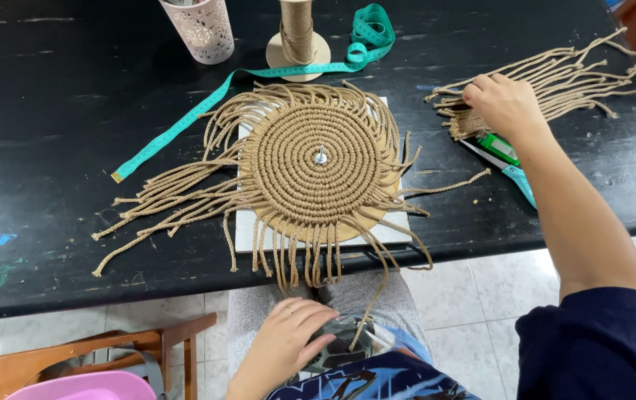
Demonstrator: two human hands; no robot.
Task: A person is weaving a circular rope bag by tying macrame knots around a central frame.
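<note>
Right hand point(503, 104) was in the cord pile point(555, 78)

Its fingers were pinching loose cords at the table's point(51, 111) far right, beside the scissors point(507, 163). Left hand point(285, 344) lay slack and empty in the lap, below the pinned-down round mat point(314, 159).

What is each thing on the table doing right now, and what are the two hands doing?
Round woven mat: flat on a white board, pinned at its centre, fringe loose all round.
Bundle of cut cords: lying loose, right hand resting on its end.
Scissors: lying closed, as far as shows.
Tape measure: unrolled.
Cord spool: upright.
Left hand: on the lap, open.
</note>
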